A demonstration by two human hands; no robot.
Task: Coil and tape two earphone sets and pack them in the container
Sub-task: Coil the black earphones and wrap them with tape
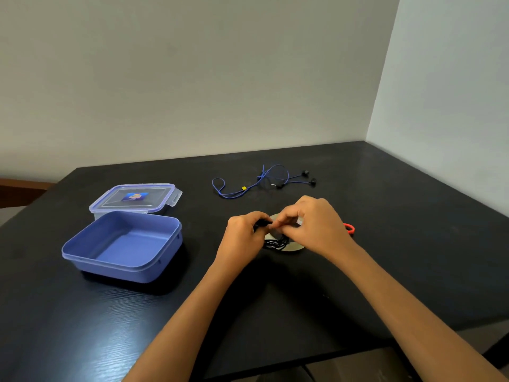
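My left hand [245,232] grips a coiled black earphone set [276,242], whose loops hang below my fingers. My right hand [311,221] pinches something small at the top of that coil; whether it is tape I cannot tell. Under both hands lies a roll of tape [292,246], mostly hidden. A blue earphone set [264,180] lies uncoiled on the table further back. The open blue container [82,249] stands at the left with nothing inside, and its clear lid [132,198] rests just behind it.
An orange-red handle [349,228], perhaps of scissors, pokes out behind my right wrist. The black table [385,244] meets the wall at the back and right. The table's front edge runs close to my forearms.
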